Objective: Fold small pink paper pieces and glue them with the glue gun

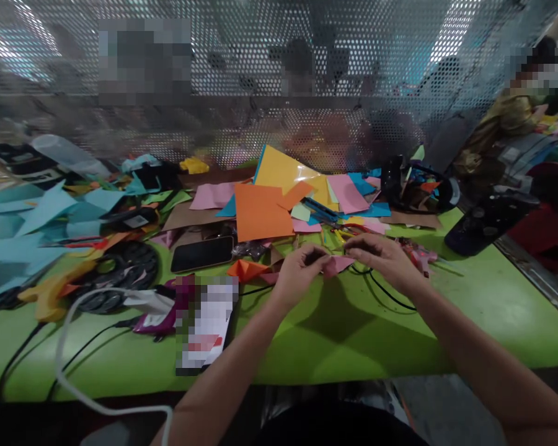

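My left hand (302, 272) is closed in a pinch on a small piece of pink paper (338, 265), held just above the green table (316, 353). To its right, my right hand (385, 255) has thumb and fingers drawn together close to the same piece. What lies between its fingertips, if anything, is too small to make out. A folded orange paper piece (247, 270) lies left of my left hand. Behind my hands are a flat orange sheet (264, 214), yellow-handled pliers or scissors (344, 233) and a blue cutter-like tool (320, 209).
On the left are a phone with a lit screen (209, 322), a dark phone (203, 254), a yellow glue gun (58, 288), a purple glue gun (155, 319), a white cable (65, 347) and blue paper (16, 254). A dark tumbler (488, 222) stands right. A perforated metal screen (242, 68) rises behind.
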`<state>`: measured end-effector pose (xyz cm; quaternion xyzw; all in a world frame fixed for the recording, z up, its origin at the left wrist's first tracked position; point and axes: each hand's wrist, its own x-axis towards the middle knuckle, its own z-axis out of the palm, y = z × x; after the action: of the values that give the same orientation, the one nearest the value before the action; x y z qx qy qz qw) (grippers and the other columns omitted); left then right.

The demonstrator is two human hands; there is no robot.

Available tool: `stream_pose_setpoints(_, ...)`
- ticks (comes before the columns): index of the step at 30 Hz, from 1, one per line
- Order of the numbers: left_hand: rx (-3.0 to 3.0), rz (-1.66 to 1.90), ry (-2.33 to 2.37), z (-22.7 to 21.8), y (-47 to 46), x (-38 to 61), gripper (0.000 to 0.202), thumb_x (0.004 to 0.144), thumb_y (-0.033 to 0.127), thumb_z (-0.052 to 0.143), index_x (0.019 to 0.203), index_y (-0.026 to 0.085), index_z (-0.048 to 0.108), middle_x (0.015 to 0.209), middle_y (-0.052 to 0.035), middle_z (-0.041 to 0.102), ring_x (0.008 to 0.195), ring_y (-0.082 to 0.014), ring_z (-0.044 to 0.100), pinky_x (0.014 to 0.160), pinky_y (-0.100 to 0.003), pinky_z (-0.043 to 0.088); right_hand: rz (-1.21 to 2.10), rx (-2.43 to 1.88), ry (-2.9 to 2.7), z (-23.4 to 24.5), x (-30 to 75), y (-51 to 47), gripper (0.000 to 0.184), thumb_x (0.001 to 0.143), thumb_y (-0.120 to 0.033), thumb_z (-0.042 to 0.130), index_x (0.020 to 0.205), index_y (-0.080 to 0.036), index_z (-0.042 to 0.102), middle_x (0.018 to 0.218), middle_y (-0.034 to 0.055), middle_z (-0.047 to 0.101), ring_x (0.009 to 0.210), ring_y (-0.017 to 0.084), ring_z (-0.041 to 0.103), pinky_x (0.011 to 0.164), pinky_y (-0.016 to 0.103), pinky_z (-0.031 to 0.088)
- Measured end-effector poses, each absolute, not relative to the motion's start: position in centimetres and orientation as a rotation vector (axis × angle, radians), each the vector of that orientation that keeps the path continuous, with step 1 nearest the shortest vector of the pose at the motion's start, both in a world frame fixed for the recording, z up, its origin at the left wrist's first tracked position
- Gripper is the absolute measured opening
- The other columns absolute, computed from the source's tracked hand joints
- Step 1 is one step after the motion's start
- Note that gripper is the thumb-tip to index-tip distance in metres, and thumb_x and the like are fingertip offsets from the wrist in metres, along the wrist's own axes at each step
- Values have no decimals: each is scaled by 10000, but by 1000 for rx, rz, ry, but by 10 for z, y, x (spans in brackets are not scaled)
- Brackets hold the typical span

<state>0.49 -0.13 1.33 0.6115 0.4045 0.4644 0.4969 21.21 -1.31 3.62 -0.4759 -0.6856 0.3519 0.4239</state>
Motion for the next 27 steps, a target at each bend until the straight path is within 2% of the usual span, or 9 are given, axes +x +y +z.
stream_pose_setpoints(3, 1536, 1090, 1013, 6, -1, 5, 108, 805, 271, 675, 760, 174, 686, 747, -26, 692, 728, -157, 626, 716, -265, 479, 829, -1239, -1794, 26, 203, -12, 224, 805, -428, 728, 881, -218, 751, 875, 36, 742, 818, 215, 663, 718, 304, 485)
stream_pose_setpoints(6, 1603, 1042, 995, -1, -3, 3, 133, 852, 295, 636, 841, 176, 694, 823, -40, 699, 788, -171, 628, 739, -274, 481, 798, -1290, -1783, 16, 201, -16, 192, 831, -390, 699, 788, -205, 732, 766, 31, 725, 720, 202, 646, 657, 298, 467)
stream_pose_setpoints(11, 1652, 924, 1051, -6, -8, 3, 217, 885, 369, 622, 916, 165, 690, 879, -41, 704, 832, -173, 631, 748, -272, 476, 744, -1335, -1756, 10, 204, -25, 200, 867, -373, 663, 796, -190, 703, 747, 22, 693, 697, 177, 615, 634, 275, 445)
stream_pose_setpoints(15, 1644, 857, 1040, -10, -9, 3, 223, 900, 356, 607, 908, 156, 705, 878, -46, 724, 821, -175, 645, 734, -272, 481, 711, -1310, -1784, 9, 204, -27, 171, 882, -346, 659, 809, -194, 692, 753, 13, 680, 701, 166, 607, 640, 265, 441)
stream_pose_setpoints(19, 1686, 853, 994, -13, -8, 4, 226, 918, 349, 584, 921, 160, 708, 899, -48, 735, 838, -178, 658, 755, -278, 484, 725, -1270, -1826, 7, 203, -27, 158, 886, -362, 667, 886, -212, 717, 847, 27, 717, 787, 185, 645, 714, 283, 469)
stream_pose_setpoints(24, 1699, 826, 1016, -10, -9, 5, 258, 925, 385, 569, 942, 170, 710, 899, -41, 740, 829, -172, 659, 735, -264, 473, 715, -1328, -1769, 6, 200, -28, 174, 875, -362, 682, 805, -206, 711, 755, 16, 701, 710, 174, 625, 655, 275, 452)
stream_pose_setpoints(27, 1762, 793, 1016, -11, -9, 4, 222, 935, 323, 537, 930, 175, 702, 854, -24, 721, 796, -159, 643, 721, -256, 453, 742, -1317, -1722, 7, 199, -29, 227, 867, -413, 693, 795, -198, 708, 753, 19, 704, 704, 169, 619, 651, 271, 452)
